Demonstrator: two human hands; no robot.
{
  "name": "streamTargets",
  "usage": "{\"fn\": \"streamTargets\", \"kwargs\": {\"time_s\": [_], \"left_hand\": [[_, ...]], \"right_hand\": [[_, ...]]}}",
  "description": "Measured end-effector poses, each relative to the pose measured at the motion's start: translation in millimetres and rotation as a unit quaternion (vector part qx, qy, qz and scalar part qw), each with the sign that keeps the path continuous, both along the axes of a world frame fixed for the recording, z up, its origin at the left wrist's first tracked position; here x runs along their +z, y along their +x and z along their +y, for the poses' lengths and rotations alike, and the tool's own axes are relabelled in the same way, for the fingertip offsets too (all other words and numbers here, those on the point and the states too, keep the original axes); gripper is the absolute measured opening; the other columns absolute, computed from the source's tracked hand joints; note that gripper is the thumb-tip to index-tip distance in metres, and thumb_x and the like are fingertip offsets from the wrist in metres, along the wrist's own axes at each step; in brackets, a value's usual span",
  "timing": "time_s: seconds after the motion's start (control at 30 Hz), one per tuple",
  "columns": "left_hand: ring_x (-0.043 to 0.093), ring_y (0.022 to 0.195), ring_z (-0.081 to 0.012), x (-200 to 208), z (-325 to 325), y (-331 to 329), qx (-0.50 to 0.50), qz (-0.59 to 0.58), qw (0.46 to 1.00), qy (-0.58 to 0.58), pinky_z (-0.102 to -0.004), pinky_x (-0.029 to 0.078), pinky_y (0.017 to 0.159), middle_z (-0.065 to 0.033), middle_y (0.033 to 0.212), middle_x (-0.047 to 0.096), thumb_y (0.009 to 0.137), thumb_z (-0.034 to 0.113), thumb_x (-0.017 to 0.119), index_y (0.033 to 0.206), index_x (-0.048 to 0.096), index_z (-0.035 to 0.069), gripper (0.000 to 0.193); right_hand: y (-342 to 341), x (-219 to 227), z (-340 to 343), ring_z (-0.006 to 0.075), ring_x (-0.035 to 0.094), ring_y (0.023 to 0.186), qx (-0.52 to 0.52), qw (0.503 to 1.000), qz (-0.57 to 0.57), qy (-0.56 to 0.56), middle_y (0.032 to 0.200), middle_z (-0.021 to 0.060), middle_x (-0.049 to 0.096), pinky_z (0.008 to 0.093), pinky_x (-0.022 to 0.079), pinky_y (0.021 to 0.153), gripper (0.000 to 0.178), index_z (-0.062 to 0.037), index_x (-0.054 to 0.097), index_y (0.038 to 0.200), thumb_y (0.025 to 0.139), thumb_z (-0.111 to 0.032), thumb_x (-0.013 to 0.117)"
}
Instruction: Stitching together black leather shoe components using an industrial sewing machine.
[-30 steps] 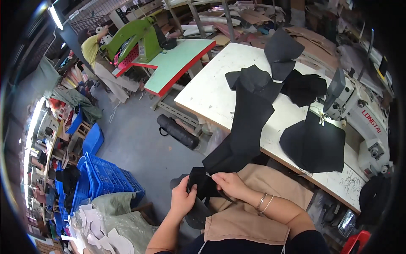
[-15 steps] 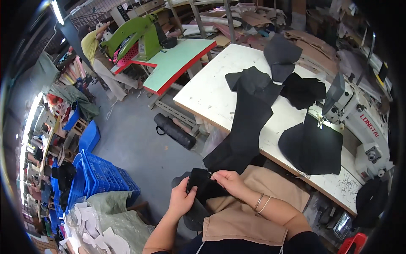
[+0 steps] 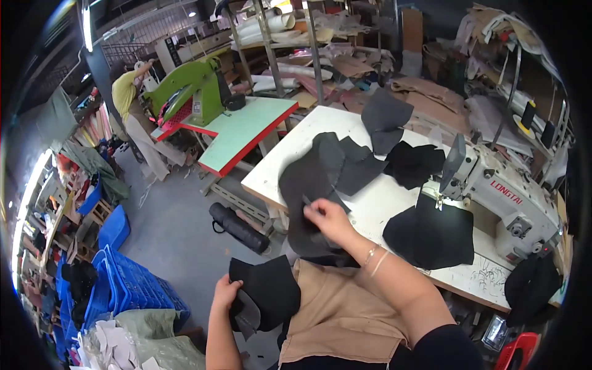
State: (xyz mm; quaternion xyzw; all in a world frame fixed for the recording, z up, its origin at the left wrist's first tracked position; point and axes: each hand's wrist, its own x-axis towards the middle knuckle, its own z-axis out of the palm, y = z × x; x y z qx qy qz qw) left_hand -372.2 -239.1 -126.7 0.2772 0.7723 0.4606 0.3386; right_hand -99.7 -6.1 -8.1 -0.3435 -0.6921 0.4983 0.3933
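Observation:
My left hand [image 3: 227, 291] is closed on the edge of a black fabric piece [image 3: 271, 293], which hangs beside my lap with a grey underside folded out. My right hand [image 3: 330, 222] reaches over the table's front edge, its fingers pinched on a small pointed grey tool [image 3: 306, 200] whose kind is too small to make out. Beneath that hand, a chain of dark grey fabric pieces [image 3: 302, 176] drapes from the tabletop towards my lap. Another black piece [image 3: 431, 237] lies under the needle area of a white sewing machine [image 3: 502, 194].
The white table [image 3: 370, 200] also bears a crumpled black piece [image 3: 414, 163] and a grey piece [image 3: 385, 117]. Blue crates [image 3: 139, 287] stand at the left, a black roll-shaped bag [image 3: 239, 228] on the floor. Behind, a person [image 3: 126, 98] stands near a green press [image 3: 200, 92].
My hands have drawn apart: the right moved up over the table, the left moved left and down with the black piece. The dark fabric chain has swung left and bunched at the table edge.

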Motion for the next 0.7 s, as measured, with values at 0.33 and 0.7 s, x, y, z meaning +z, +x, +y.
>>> {"fn": "streamTargets", "kwargs": {"time_s": [0.33, 0.7], "left_hand": [[0.060, 0.087, -0.0203, -14, 6, 41, -0.083, -0.021, 0.995, -0.050, -0.0330, 0.046, 0.080, -0.0112, 0.095, 0.066, 0.077, 0.011, 0.063, 0.107, 0.060, -0.001, 0.033], [0.059, 0.089, -0.0174, -4, 14, 74, -0.188, -0.088, 0.978, -0.020, -0.0304, 0.045, 0.082, -0.0080, 0.097, 0.066, 0.081, 0.016, 0.064, 0.112, 0.059, 0.001, 0.036]], "right_hand": [[-32, -12, -36, 0.0237, 0.053, 0.065, -0.135, 0.892, -0.080, 0.424, 0.071, 0.0044, 0.061, 0.0381, 0.044, 0.057, 0.032, -0.0143, 0.067, 0.097, 0.067, -0.019, 0.075], [-117, 53, 79, 0.0250, 0.061, 0.097, 0.258, 0.604, -0.432, 0.618, 0.134, -0.0027, 0.047, 0.0359, 0.053, 0.075, 0.038, -0.0339, 0.062, 0.111, 0.082, -0.011, 0.053]]}}
